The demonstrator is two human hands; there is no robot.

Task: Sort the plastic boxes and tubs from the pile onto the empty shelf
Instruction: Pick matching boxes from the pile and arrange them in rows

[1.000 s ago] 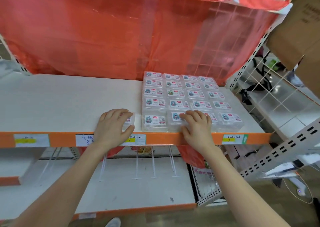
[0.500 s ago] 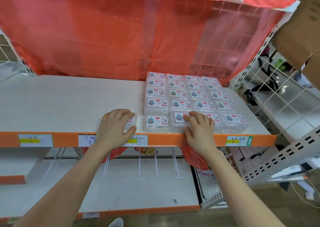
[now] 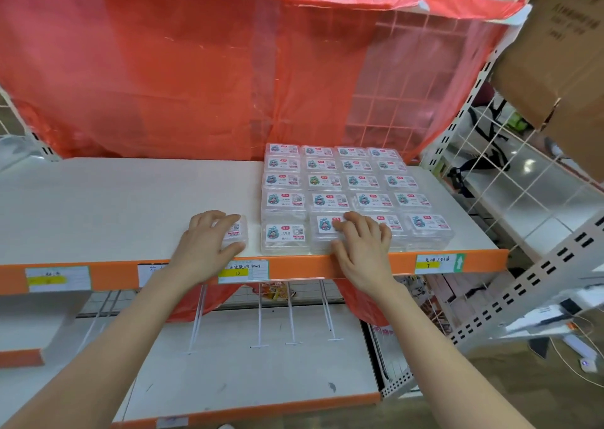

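Observation:
Several clear plastic boxes with cartoon labels [image 3: 340, 186] stand in neat stacked rows on the right part of the white shelf [image 3: 114, 206]. My left hand [image 3: 209, 244] grips a single clear box [image 3: 236, 232] at the shelf's front edge, just left of the rows, thumb against its near side. My right hand [image 3: 361, 249] lies on top of a front-row box [image 3: 328, 232], fingers spread and pressing on its lid, thumb at its near side.
An orange strip with price labels [image 3: 243, 270] runs along the shelf front. Red plastic sheeting [image 3: 196, 69] hangs behind. A cardboard box [image 3: 562, 52] juts in at the upper right. White wire mesh [image 3: 510, 180] bounds the right side. A lower white shelf [image 3: 261, 363] lies beneath.
Both hands stay on their boxes; the view has drifted slightly. The left hand's box sits a little closer to the stacked rows.

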